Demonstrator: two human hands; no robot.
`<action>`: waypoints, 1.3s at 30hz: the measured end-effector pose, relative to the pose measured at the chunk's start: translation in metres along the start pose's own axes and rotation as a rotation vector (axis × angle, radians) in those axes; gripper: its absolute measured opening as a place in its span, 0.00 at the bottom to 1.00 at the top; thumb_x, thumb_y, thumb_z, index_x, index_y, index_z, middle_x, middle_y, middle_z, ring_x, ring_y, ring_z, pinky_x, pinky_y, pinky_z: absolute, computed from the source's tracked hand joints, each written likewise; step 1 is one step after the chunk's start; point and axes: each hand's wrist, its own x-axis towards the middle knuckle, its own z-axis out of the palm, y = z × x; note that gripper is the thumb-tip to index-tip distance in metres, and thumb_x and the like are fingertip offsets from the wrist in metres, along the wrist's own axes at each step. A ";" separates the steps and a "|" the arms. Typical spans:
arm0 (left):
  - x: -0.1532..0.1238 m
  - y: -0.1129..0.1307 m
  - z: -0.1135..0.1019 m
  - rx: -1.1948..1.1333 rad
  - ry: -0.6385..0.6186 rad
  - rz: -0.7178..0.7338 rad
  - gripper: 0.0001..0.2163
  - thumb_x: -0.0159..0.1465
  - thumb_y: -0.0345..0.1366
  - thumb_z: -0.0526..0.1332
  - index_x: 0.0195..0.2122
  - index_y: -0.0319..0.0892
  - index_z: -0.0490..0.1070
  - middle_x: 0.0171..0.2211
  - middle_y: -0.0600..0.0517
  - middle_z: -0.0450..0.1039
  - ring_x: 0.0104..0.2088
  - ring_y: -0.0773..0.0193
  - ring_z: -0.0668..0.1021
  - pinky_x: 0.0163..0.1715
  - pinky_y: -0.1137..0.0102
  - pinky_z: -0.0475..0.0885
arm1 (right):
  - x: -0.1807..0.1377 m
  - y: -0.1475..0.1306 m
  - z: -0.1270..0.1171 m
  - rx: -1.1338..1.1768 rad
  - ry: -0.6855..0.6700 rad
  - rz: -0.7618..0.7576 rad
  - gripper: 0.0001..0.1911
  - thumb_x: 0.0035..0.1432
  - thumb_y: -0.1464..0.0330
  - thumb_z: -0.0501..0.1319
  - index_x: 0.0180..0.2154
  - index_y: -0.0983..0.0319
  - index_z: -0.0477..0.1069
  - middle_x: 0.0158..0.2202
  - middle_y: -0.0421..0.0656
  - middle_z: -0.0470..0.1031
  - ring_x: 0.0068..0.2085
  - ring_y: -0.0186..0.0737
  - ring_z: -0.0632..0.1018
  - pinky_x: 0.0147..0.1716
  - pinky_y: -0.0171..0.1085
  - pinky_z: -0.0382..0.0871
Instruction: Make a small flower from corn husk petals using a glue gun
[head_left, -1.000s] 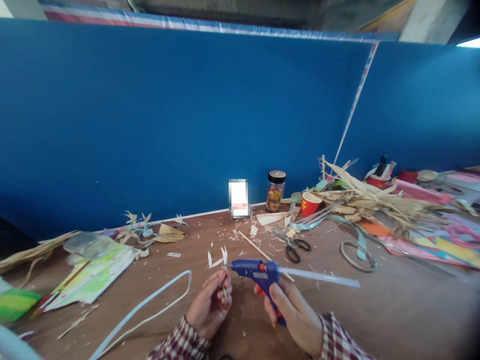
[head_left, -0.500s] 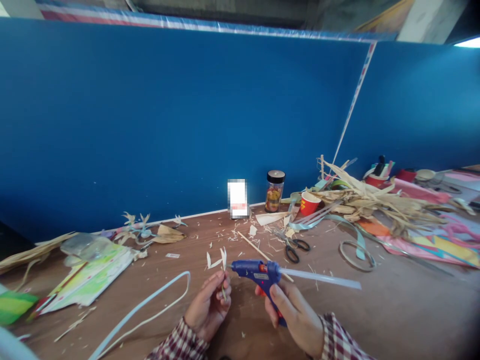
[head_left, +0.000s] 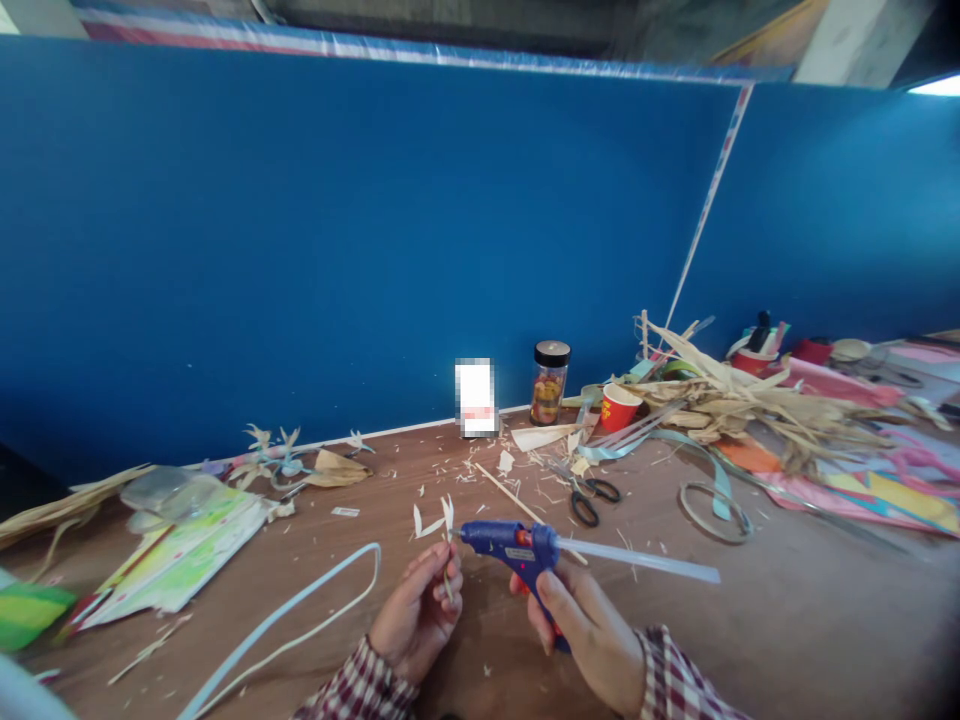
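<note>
So, quick rundown of what you've got in front of you:

Left hand: your left hand (head_left: pixel 415 615) is pinched on a thin stem that carries a little husk flower (head_left: pixel 442 517) with pale pointed petals, held upright just above the tabletop.

Right hand: your right hand (head_left: pixel 581 625) is wrapped around the grip of the blue glue gun (head_left: pixel 514 545), fingers closed on it. Can't tell if the trigger is actually squeezed.

Nozzle: it points left and sits just beside the flower's stem, pretty much touching it.

Glue stick: the clear glue stick (head_left: pixel 645 562) juts out the back of the gun to the right, over bare table.

Near edge: both plaid sleeves come in at the bottom of the view, so you're working close to the near side of the wooden table (head_left: pixel 787 620).

Left side: a pale blue strip (head_left: pixel 300 605) loops just beside your left wrist; green printed paper (head_left: pixel 176 555) lies further out.

Right side: mostly bare brown wood, the roomiest patch you've got.

Behind: a wooden skewer (head_left: pixel 510 495) and black scissors (head_left: pixel 589 495) lie near the gun, then a black-lidded jar (head_left: pixel 550 383) and a red paper cup (head_left: pixel 619 407) against the blue partition (head_left: pixel 337 250).

Far right: a pile of dried corn husks (head_left: pixel 750 400) well apart from your hands.
</note>
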 end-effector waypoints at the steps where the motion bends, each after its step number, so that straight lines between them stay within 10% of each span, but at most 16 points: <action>1: 0.000 0.000 0.000 -0.002 0.001 0.004 0.03 0.57 0.27 0.58 0.26 0.36 0.66 0.21 0.56 0.62 0.16 0.80 0.62 0.14 0.84 0.62 | 0.000 0.001 0.000 -0.004 0.001 0.002 0.20 0.61 0.57 0.43 0.38 0.67 0.63 0.18 0.36 0.61 0.20 0.29 0.63 0.23 0.31 0.58; 39: 0.001 0.000 0.000 0.029 -0.002 0.010 0.04 0.56 0.29 0.59 0.25 0.36 0.66 0.21 0.57 0.61 0.15 0.80 0.62 0.14 0.83 0.62 | -0.001 0.004 -0.001 -0.039 0.006 0.004 0.21 0.60 0.56 0.44 0.36 0.66 0.64 0.18 0.37 0.62 0.20 0.29 0.63 0.22 0.30 0.57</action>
